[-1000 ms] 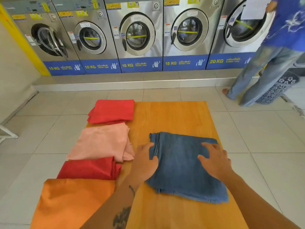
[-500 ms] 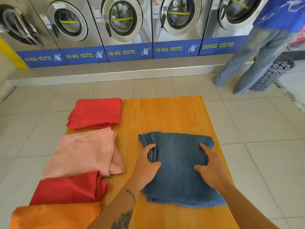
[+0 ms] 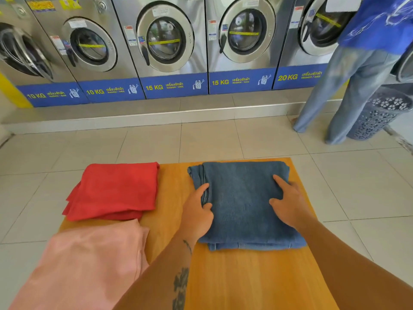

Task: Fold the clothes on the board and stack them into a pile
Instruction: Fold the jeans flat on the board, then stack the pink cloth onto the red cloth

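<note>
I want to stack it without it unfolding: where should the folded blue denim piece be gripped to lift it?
Grip the folded denim at its left and right edges, fingers slid underneath, thumbs on top. The layered open ends show along the near edge, so supporting both sides should keep them together.

The board (image 3: 223,276) lies on the floor (image 3: 156,142). The jeans (image 3: 241,204) occupy its far right, a folded cloth (image 3: 114,191) its far left, a second cloth (image 3: 89,265) nearer. Washing machines (image 3: 165,41) stand behind.

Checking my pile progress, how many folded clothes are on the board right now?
3: red folded cloth far left, pink folded cloth near left, blue denim garment under both hands. More may lie out of frame.
</note>
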{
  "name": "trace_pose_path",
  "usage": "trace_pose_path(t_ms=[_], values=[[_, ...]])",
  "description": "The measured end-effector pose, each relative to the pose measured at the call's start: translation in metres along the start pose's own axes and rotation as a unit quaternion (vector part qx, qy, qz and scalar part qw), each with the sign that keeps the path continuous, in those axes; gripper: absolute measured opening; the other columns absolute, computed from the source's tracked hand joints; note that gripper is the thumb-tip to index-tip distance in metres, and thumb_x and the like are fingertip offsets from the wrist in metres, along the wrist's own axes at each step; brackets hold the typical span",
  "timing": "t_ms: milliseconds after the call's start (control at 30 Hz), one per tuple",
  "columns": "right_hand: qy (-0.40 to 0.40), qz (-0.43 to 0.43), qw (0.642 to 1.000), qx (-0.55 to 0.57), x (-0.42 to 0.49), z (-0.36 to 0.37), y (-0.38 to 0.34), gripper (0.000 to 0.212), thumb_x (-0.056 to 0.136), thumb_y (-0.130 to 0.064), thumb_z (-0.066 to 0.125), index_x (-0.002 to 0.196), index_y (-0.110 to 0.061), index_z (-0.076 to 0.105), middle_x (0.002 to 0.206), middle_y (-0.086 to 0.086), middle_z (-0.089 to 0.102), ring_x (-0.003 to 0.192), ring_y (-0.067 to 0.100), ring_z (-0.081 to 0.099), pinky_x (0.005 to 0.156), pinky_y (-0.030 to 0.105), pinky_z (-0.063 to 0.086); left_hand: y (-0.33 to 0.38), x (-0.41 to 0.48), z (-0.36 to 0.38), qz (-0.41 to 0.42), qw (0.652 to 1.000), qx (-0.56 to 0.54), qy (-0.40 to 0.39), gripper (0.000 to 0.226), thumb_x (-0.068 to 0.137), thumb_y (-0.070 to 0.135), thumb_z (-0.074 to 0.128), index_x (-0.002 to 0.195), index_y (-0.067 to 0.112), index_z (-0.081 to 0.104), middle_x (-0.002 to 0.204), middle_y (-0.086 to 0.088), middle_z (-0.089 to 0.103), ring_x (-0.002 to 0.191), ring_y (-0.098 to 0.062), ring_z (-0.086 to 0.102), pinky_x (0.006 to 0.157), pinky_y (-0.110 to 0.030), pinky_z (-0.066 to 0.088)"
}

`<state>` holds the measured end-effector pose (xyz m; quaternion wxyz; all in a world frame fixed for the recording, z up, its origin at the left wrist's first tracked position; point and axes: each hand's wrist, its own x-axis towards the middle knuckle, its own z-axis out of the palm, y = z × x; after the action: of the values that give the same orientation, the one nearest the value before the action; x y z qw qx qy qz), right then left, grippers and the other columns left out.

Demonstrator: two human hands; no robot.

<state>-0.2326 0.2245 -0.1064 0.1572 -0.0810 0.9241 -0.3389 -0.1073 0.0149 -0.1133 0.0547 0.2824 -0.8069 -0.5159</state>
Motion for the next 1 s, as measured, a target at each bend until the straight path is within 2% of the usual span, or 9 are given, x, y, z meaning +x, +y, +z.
trace_pose_path(t_ms=[267, 433, 500, 567, 667, 800, 867, 933, 1000], values=[[-0.004, 0.004, 1.000, -0.002, 0.008, 0.006, 0.011, 0.072, 0.090, -0.021, 0.058, 0.153, -0.031, 0.026, 0.149, 0.004, 0.032, 0.131, 0.027, 0.038, 0.107, 0.043, 0.038, -0.011, 0.009, 0.000, 0.011, 1.000, 0.026, -0.004, 0.055, 0.097, 0.006, 0.052, 0.146, 0.030, 0.042, 0.151, 0.005, 0.041, 0.138, -0.014, 0.038, 0.103, -0.019, 0.029], [-0.024, 0.048, 0.977, -0.205, -0.004, 0.001, -0.009, 0.075, 0.091, -0.037, 0.050, 0.155, -0.035, 0.011, 0.153, 0.010, 0.024, 0.133, 0.035, 0.029, 0.108, 0.049, 0.031, 0.003, -0.001, -0.010, -0.012, 0.994, 0.084, -0.066, 0.064, 0.098, 0.008, 0.050, 0.154, 0.028, 0.027, 0.154, -0.002, 0.036, 0.136, -0.020, 0.041, 0.100, -0.021, 0.035], [-0.011, 0.044, 0.953, -0.301, -0.013, -0.001, -0.022, 0.076, 0.088, -0.041, 0.051, 0.154, -0.032, 0.013, 0.152, 0.012, 0.023, 0.130, 0.035, 0.031, 0.103, 0.048, 0.034, 0.008, -0.017, -0.022, -0.020, 0.993, 0.095, -0.070, 0.060, 0.097, 0.009, 0.050, 0.152, 0.025, 0.032, 0.147, -0.007, 0.043, 0.131, -0.025, 0.046, 0.105, -0.033, 0.041], [0.008, 0.003, 0.940, -0.342, -0.029, 0.000, -0.035, 0.079, 0.084, -0.039, 0.053, 0.152, -0.027, 0.016, 0.152, 0.012, 0.021, 0.131, 0.035, 0.030, 0.101, 0.046, 0.035, 0.009, -0.041, -0.041, -0.006, 0.994, 0.102, -0.049, 0.052, 0.095, 0.006, 0.048, 0.144, 0.020, 0.043, 0.133, -0.006, 0.052, 0.116, -0.020, 0.053, 0.101, -0.039, 0.045], [-0.002, -0.075, 0.958, -0.277, -0.055, 0.015, -0.055, 0.079, 0.086, -0.030, 0.054, 0.153, -0.022, 0.015, 0.152, 0.011, 0.023, 0.131, 0.035, 0.033, 0.103, 0.047, 0.036, 0.004, -0.079, -0.080, -0.009, 0.997, 0.075, 0.007, 0.055, 0.094, 0.006, 0.047, 0.145, 0.026, 0.042, 0.142, 0.003, 0.043, 0.124, -0.014, 0.049, 0.097, -0.026, 0.047], [-0.064, -0.182, 0.974, -0.115, -0.090, 0.048, -0.093, 0.069, 0.091, -0.020, 0.054, 0.153, -0.021, 0.023, 0.137, 0.006, 0.041, 0.118, 0.028, 0.043, 0.094, 0.040, 0.047, -0.018, -0.111, -0.147, -0.010, 0.995, 0.063, 0.074, 0.049, 0.094, 0.003, 0.050, 0.136, 0.029, 0.052, 0.133, 0.005, 0.048, 0.108, -0.010, 0.055, 0.079, -0.012, 0.044], [-0.112, -0.199, 0.972, -0.052, -0.109, 0.065, -0.116, 0.064, 0.092, -0.016, 0.054, 0.151, -0.023, 0.029, 0.128, 0.005, 0.046, 0.112, 0.025, 0.049, 0.089, 0.040, 0.051, -0.036, -0.119, -0.182, -0.022, 0.992, 0.076, 0.099, 0.046, 0.093, 0.004, 0.053, 0.132, 0.029, 0.054, 0.131, 0.004, 0.049, 0.103, -0.011, 0.056, 0.074, -0.008, 0.041], [-0.187, -0.175, 0.966, 0.021, -0.129, 0.082, -0.139, 0.060, 0.094, -0.013, 0.055, 0.149, -0.023, 0.031, 0.123, 0.006, 0.049, 0.099, 0.024, 0.060, 0.081, 0.041, 0.054, -0.056, -0.123, -0.214, -0.035, 0.988, 0.084, 0.127, 0.045, 0.092, 0.003, 0.056, 0.131, 0.027, 0.056, 0.129, 0.003, 0.051, 0.101, -0.014, 0.057, 0.078, -0.010, 0.041], [-0.249, -0.130, 0.958, 0.057, -0.147, 0.100, -0.160, 0.064, 0.095, -0.016, 0.056, 0.152, -0.026, 0.027, 0.127, 0.008, 0.050, 0.087, 0.019, 0.064, 0.072, 0.035, 0.056, -0.079, -0.124, -0.242, -0.055, 0.981, 0.100, 0.155, 0.046, 0.090, 0.006, 0.059, 0.130, 0.028, 0.057, 0.126, 0.001, 0.051, 0.108, -0.020, 0.057, 0.090, -0.024, 0.045]])
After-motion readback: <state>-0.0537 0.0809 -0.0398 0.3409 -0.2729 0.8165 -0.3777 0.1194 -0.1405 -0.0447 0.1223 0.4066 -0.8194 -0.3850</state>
